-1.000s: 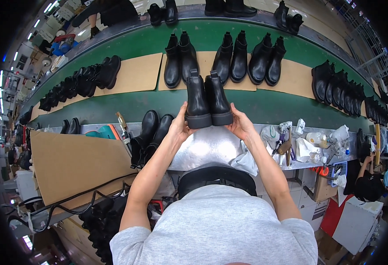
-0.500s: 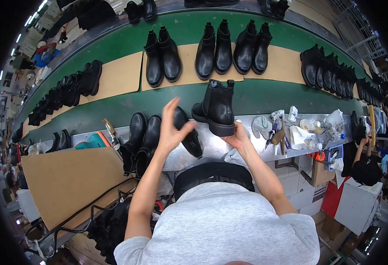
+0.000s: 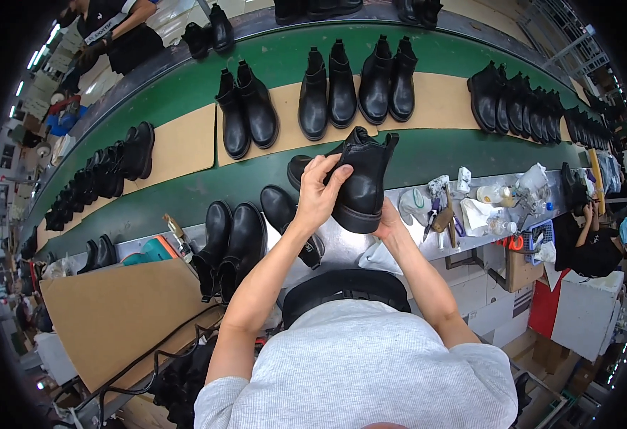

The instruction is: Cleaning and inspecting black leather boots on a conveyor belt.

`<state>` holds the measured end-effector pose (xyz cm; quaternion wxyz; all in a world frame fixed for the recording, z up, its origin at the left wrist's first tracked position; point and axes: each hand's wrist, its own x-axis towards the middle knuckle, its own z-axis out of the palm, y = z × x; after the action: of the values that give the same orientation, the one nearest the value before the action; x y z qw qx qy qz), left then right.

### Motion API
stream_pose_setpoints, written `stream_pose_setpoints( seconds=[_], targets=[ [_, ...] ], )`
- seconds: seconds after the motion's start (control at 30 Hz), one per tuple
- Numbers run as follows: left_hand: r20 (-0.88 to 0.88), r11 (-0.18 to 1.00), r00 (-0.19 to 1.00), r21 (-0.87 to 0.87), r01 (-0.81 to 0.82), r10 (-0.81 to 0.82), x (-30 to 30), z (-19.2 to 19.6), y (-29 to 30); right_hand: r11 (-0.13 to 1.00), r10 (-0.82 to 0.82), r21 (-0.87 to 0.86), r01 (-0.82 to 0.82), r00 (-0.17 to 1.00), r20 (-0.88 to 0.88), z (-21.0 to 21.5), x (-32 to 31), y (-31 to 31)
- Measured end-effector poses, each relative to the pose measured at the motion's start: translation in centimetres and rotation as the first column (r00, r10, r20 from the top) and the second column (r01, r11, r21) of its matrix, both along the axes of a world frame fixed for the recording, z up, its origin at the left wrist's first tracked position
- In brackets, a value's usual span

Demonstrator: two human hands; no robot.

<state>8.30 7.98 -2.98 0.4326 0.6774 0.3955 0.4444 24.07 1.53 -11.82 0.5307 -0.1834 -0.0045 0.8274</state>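
A black leather ankle boot (image 3: pixel 362 187) is held up in front of me, its heel toward me and its toe pointing away to the left. My right hand (image 3: pixel 387 220) supports it low by the heel and sole; part of that hand is hidden behind the boot. With thumb and fingers, my left hand (image 3: pixel 319 191) grips the boot's left side, below the opening. Another black boot (image 3: pixel 277 209) lies on the metal ledge (image 3: pixel 338 250), partly covered by my left hand and wrist. Left of it rests a pair of boots (image 3: pixel 245 232).
Several pairs of boots (image 3: pixel 314 100) stand on cardboard sheets (image 3: pixel 181 143) along the green conveyor belt (image 3: pixel 428 154). To the right lie a glove (image 3: pixel 415 204), a hammer (image 3: pixel 443 218), bottles (image 3: pixel 490 194) and cloths. A brown board (image 3: pixel 127 307) is at left. Other people are at work nearby.
My left hand has moved from open in the air onto the boot's side. The boot has turned slightly and tilted. A person has come into view at the far left.
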Motion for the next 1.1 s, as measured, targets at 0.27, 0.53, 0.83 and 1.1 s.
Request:
stream_pose_setpoints(
  seconds=[0.27,0.53,0.83,1.1],
  targets=[
    [-0.501,0.885,0.764,0.007,-0.466,0.407,-8.7,-6.6,3.1,0.995,0.079,0.026,-0.095,0.931,0.357,-3.5,0.5,-0.7],
    [-0.877,0.684,0.466,-0.411,-0.603,-0.116,-8.5,-9.9,0.5,0.915,0.303,-0.267,-0.304,0.078,0.95,-1.4,-1.6,4.8],
    [-0.12,0.439,0.938,-0.859,-0.263,0.326,-10.0,-10.9,-2.5,0.725,0.154,-0.416,-0.549,-0.459,0.875,-3.4,-4.1,9.5],
    [0.483,0.607,0.808,-0.768,0.204,0.339,-14.0,-9.4,-2.1,0.89,0.294,0.026,-0.455,0.615,0.732,-2.1,3.9,5.7]
  ],
)
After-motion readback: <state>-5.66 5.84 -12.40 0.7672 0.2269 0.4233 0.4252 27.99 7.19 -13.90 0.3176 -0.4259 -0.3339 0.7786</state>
